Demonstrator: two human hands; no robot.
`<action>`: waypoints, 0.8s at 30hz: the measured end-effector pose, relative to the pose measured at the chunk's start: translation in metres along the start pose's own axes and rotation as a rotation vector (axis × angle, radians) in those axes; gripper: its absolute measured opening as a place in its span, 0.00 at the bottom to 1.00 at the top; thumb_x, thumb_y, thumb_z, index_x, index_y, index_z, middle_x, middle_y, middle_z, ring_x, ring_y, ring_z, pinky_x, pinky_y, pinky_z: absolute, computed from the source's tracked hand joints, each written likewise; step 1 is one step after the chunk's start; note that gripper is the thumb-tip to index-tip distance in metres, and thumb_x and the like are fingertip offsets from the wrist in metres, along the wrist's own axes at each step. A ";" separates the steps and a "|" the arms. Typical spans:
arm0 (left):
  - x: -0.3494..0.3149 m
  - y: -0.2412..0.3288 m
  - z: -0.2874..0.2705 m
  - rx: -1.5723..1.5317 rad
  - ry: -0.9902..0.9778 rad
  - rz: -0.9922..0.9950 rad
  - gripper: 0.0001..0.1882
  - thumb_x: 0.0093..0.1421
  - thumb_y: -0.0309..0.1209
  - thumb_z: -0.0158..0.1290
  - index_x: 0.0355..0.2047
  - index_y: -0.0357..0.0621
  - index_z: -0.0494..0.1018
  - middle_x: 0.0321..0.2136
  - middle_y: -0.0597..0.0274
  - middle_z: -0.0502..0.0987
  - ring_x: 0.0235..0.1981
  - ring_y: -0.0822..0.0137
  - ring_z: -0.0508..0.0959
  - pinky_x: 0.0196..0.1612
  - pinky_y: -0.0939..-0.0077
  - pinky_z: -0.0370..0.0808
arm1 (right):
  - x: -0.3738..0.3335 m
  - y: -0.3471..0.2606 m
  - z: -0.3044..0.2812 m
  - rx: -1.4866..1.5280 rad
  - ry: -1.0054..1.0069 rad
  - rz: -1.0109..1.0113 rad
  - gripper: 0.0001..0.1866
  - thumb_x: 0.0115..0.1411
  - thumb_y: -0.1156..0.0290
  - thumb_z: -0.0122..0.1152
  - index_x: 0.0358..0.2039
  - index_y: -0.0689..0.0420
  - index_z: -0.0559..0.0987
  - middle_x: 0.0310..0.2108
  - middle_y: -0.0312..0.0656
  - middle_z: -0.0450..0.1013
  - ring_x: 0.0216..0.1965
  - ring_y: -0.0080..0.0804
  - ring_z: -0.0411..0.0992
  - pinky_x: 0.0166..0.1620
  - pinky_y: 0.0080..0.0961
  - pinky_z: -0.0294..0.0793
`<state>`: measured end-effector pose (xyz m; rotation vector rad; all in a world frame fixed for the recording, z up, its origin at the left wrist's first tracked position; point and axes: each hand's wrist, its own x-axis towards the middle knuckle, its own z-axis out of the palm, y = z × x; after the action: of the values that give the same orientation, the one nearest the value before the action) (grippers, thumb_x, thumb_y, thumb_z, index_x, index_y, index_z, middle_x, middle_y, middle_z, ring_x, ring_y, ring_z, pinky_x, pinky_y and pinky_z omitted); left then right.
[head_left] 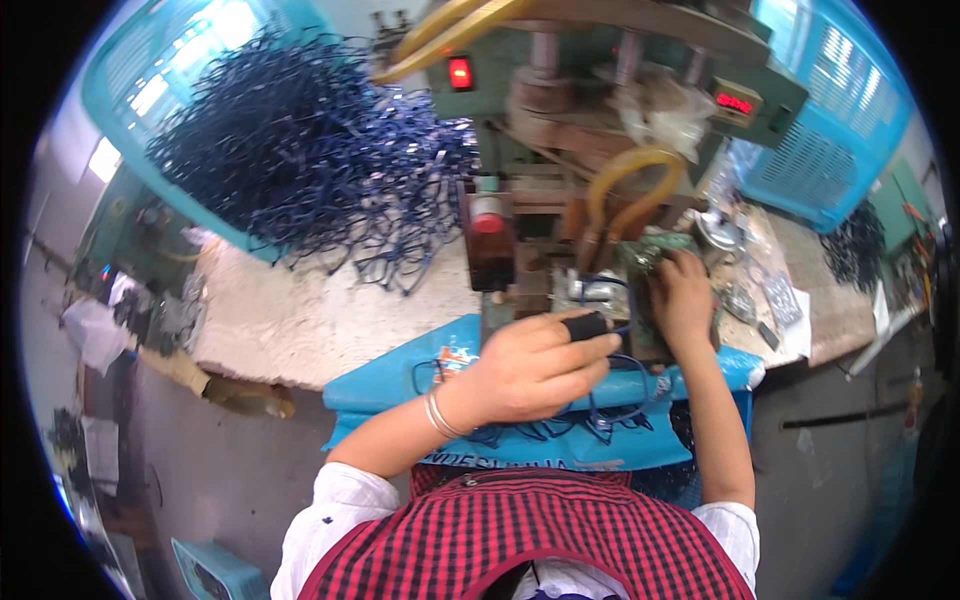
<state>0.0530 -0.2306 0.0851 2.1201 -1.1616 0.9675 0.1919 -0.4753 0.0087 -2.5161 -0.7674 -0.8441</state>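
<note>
My left hand [545, 368] is at the front of the press, its fingers closed on a thin blue strap [628, 361]. The strap loops up toward the press bed and down over the blue plastic sheet [390, 365]. A black band wraps one finger of this hand. To its right, my right hand [683, 300] reaches into a dark tray lined with green plastic [660, 243]. Its fingertips are partly hidden there, and what they touch cannot be made out. A small silvery metal part [600, 290] lies on the press bed between the hands.
The green press [545, 75] stands ahead, with red displays and yellow hoses [630, 185]. A heap of dark blue straps [300, 140] spills from a blue basket [125, 100] at left. A round tin [718, 232] and plastic bags lie at right, near another blue basket [830, 130].
</note>
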 end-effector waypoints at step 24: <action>-0.174 -0.132 -0.051 0.665 -0.197 -0.924 0.06 0.52 0.31 0.62 0.29 0.43 0.81 0.32 0.58 0.79 0.37 0.52 0.76 0.41 0.60 0.74 | -0.051 -0.009 -0.052 0.501 0.058 0.649 0.06 0.58 0.79 0.63 0.36 0.63 0.83 0.33 0.35 0.77 0.35 0.22 0.75 0.40 0.18 0.71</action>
<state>0.0854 -0.0446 -0.0366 2.8579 0.2088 0.7306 0.1291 -0.5135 0.0167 -2.0663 -0.0862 -0.4236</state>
